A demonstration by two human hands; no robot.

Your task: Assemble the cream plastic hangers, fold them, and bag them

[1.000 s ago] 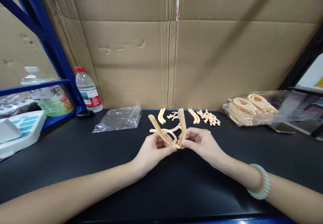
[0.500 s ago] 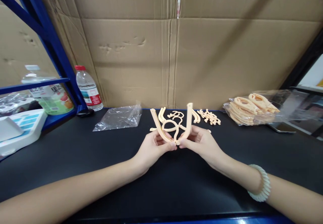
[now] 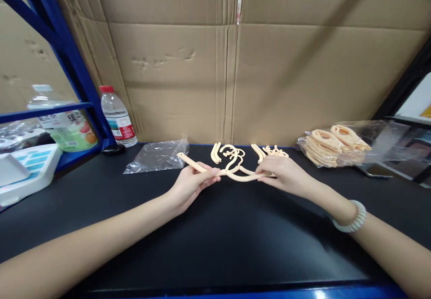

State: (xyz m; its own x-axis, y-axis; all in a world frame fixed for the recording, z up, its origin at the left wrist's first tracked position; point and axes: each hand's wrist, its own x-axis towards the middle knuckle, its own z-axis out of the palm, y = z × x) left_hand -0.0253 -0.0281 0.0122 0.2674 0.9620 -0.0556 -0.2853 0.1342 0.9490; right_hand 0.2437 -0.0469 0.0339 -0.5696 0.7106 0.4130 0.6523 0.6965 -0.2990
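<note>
Both hands grip a beige plastic folding hanger (image 3: 245, 178), spread wide with its curved hook pointing up and away from me. My left hand (image 3: 193, 186) is closed around the left arm, whose holed end sticks out past the fingers. The right arm is pinched by my right hand (image 3: 286, 173), which hides its far end. Just behind lies another beige hanger (image 3: 248, 171), partly covered by the held one. Beyond are loose hooks (image 3: 239, 153), curved hanger arms (image 3: 215, 153) on the left, more arms (image 3: 258, 153) on the right, and a pile of small beige pieces (image 3: 278, 151).
A crumpled clear bag (image 3: 158, 156) lies left of the parts. A bag of beige pieces (image 3: 333, 146) sits at the right, beside a flat dark object (image 3: 373, 172). A red-capped bottle (image 3: 117, 117) stands by the blue frame (image 3: 63, 52). Cardboard (image 3: 175, 79) walls the back.
The hanger's two arms have swung from an upright V to spread out sideways. My hands have moved apart from the centre joint, each onto one arm, and the right wrist has risen.
</note>
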